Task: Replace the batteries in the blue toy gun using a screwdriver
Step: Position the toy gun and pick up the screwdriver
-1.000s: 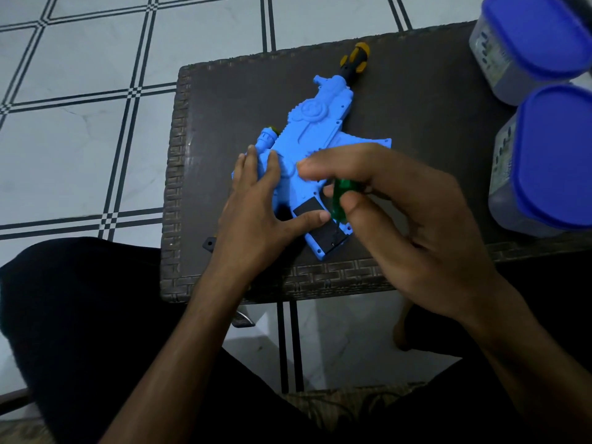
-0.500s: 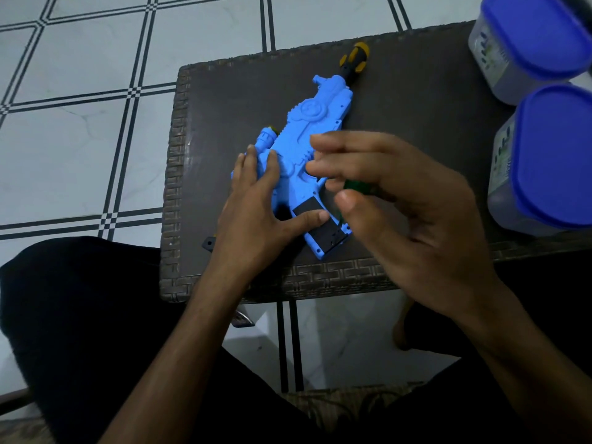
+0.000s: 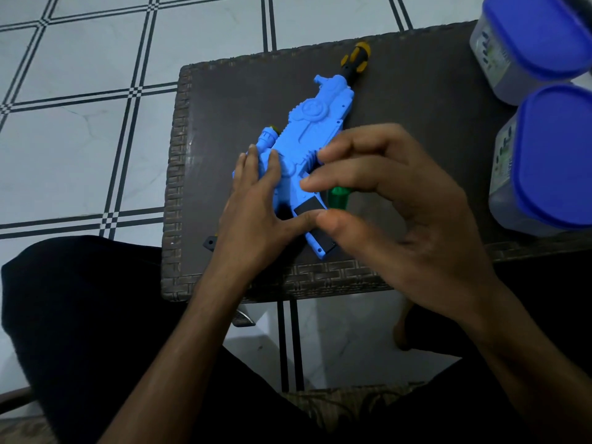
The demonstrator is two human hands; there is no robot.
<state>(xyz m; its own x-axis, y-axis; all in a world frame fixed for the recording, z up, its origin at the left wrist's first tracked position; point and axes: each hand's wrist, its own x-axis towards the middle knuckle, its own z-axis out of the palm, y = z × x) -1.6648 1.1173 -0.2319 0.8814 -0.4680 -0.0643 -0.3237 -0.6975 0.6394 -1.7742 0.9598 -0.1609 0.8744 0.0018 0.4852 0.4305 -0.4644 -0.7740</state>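
Blue toy gun (image 3: pixel 307 136) under left hand (image 3: pixel 256 216) (right hand (image 3: pixel 407 213) hovering over grip)

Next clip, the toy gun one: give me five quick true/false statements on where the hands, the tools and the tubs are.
1. The left hand lies flat on the toy gun. True.
2. The right hand is around a green handle next to the gun's grip. True; whether the fingers actually clamp it cannot be told.
3. The yellow-and-black screwdriver is in the left hand. False: it lies on the table at the gun's far end, untouched.
4. Both tubs are open. False: each has a blue lid on.
5. The gun hangs over the table's far edge. False: it lies wholly on the table.
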